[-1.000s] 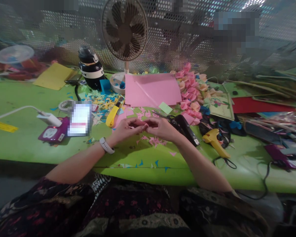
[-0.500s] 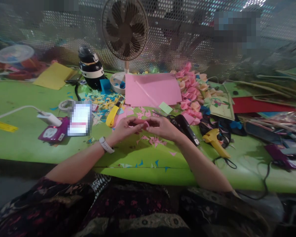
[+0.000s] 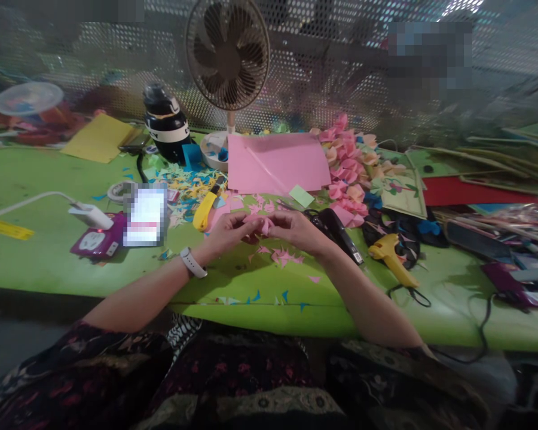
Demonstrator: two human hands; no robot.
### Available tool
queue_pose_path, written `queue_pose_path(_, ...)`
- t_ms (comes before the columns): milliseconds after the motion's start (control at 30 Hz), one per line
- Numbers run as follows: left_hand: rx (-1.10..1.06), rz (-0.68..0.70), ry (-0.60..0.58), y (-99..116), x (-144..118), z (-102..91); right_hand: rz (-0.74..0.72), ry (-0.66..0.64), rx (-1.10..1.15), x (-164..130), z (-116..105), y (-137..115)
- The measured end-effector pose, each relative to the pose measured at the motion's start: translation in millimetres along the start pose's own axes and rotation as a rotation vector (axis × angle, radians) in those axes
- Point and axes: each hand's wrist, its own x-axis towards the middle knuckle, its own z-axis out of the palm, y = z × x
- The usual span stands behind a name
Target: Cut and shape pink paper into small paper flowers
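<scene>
Between my hands, just above the green table, is a small pink paper piece (image 3: 265, 225), curved like a petal. My left hand (image 3: 232, 232), with a white watch band on its wrist, pinches it from the left. From the right, the thumb and fingers of my right hand (image 3: 293, 230) close on its other side. Pink paper scraps (image 3: 284, 257) lie below and behind the hands. A yellow cutter knife (image 3: 207, 209) rests left of my left hand, and a black stapler-like tool (image 3: 341, 233) lies right of my right hand.
Pink sheets (image 3: 278, 161) lie behind, beside a heap of folded paper flowers (image 3: 347, 164). A yellow glue gun (image 3: 392, 257) is at right. At left are a phone (image 3: 144, 215), a purple power strip (image 3: 94, 239) and a black bottle (image 3: 167, 128). A fan (image 3: 228, 57) stands at the back.
The pink paper piece has been turned between my fingertips and now shows more of its surface. My fingers have shifted slightly around it; the arms stay in place.
</scene>
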Motion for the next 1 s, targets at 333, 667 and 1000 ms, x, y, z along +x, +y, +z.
queue_pose_path(333,-0.021,0.005,0.016,4.8,-2.4,0.9,0.040,-0.103,0.283,4.5,-4.1,8.5)
queue_pose_path(667,-0.075,0.054,-0.098,7.1,-4.6,-2.8,0.129,-0.082,0.446,5.1,1.0,6.1)
queue_pose_path(1000,-0.088,-0.002,-0.031,8.1,-2.6,-0.9,0.009,0.001,0.215,3.0,-1.6,1.7)
